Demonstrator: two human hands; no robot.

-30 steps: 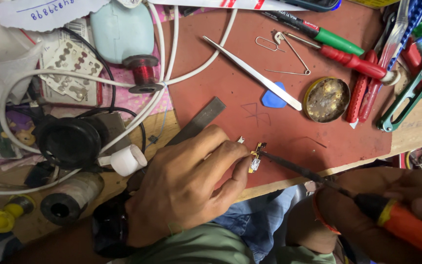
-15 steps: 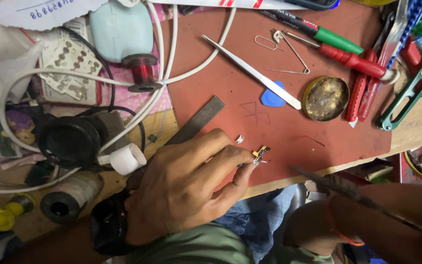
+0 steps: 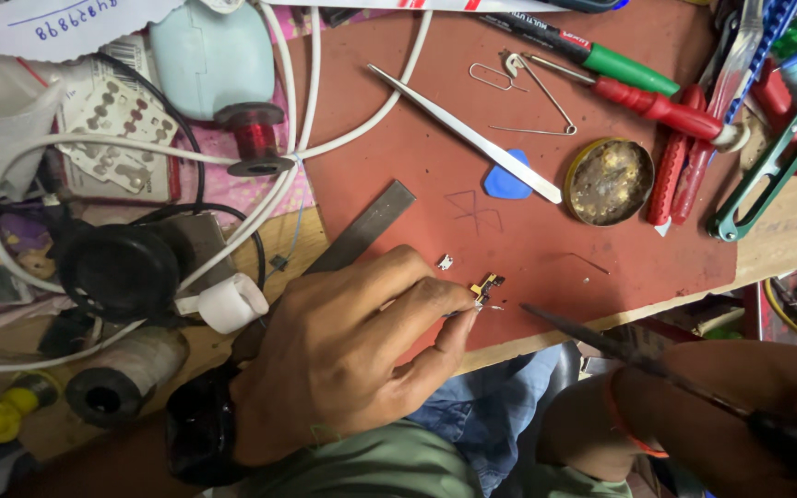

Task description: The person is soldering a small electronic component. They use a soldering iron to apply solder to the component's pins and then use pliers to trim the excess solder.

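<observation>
My left hand [image 3: 343,355] rests on the red-brown mat [image 3: 509,231] and pinches a tiny gold and black electronic part [image 3: 487,288] between thumb and forefinger near the mat's front edge. My right hand [image 3: 767,406] at the lower right grips a soldering iron [image 3: 638,355] whose dark thin tip points left, a short gap from the part. A second tiny metal piece [image 3: 445,262] lies just beyond my left fingers.
On the mat lie long tweezers [image 3: 463,134], a blue pick [image 3: 507,180], a round flux tin [image 3: 611,182], red and green screwdrivers [image 3: 657,106], a safety pin [image 3: 528,88] and green snips [image 3: 767,171]. White cables [image 3: 279,184], a steel ruler [image 3: 362,229] and a wire spool [image 3: 251,138] crowd the left.
The soldering iron's tip, which touched the small part a second ago, drew back to the right and now points at it again from a short gap. My left hand kept its pinch.
</observation>
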